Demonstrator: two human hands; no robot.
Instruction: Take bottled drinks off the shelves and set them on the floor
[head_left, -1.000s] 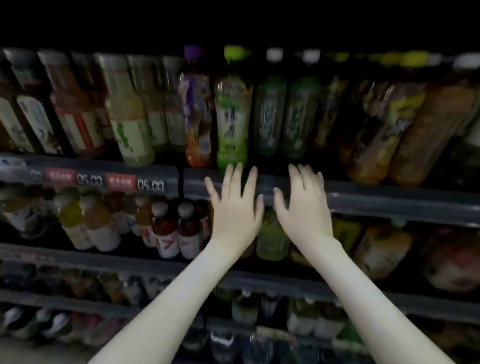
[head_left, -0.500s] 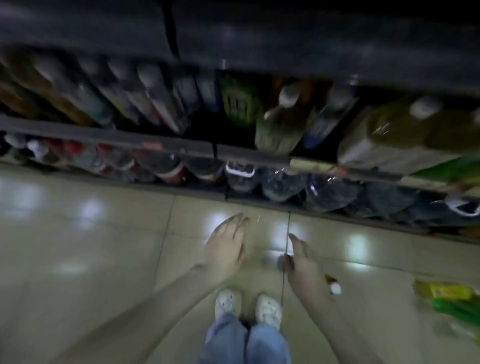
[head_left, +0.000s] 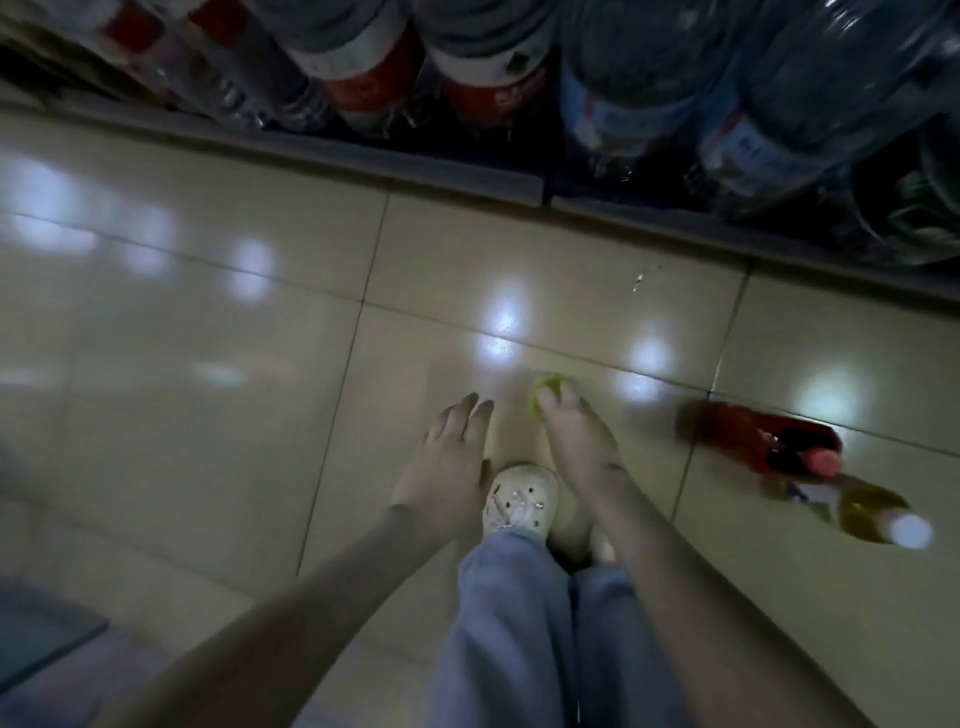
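Observation:
My right hand (head_left: 579, 447) reaches down toward the tiled floor (head_left: 218, 426) and holds a bottle with a green cap (head_left: 546, 388). The cap shows just past my fingertips, and the hand and arm hide most of the bottle's body. My left hand (head_left: 451, 457) hovers beside it with straight fingers and holds nothing. A red bottle (head_left: 748, 434) and a yellow drink bottle with a white cap (head_left: 872, 514) are on the floor to the right. The image is blurred.
The bottom shelf edge (head_left: 363, 161) runs across the top, packed with large water bottles (head_left: 639, 104). My shoes (head_left: 519, 501) and jeans-clad legs (head_left: 524, 634) are right below my hands. A dark mat corner (head_left: 36, 629) lies at lower left.
The view has swung from the upper shelves down to the floor. Both hands have dropped low, and the right hand now holds a green-capped bottle.

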